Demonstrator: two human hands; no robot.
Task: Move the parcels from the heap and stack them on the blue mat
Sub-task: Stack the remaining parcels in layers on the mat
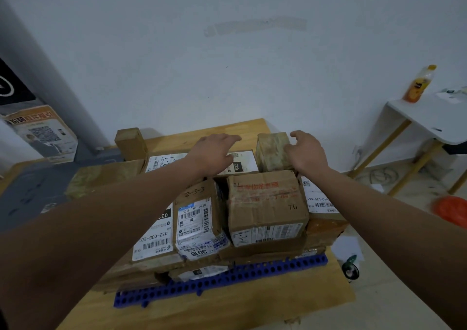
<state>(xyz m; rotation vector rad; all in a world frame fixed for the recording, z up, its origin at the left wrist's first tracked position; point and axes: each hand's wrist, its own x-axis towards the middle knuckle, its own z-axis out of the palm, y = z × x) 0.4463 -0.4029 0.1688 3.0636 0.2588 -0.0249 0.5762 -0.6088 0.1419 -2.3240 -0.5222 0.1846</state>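
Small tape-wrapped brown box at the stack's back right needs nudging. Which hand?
Right hand: its fingers curl round the small tape-wrapped brown cardboard box. The left hand lies flat on the white-labelled flat parcel beside it.

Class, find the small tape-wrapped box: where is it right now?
Head view: the small tape-wrapped box sits at the back, right of centre, just behind the box marked 70, with the right hand curled round its right side.
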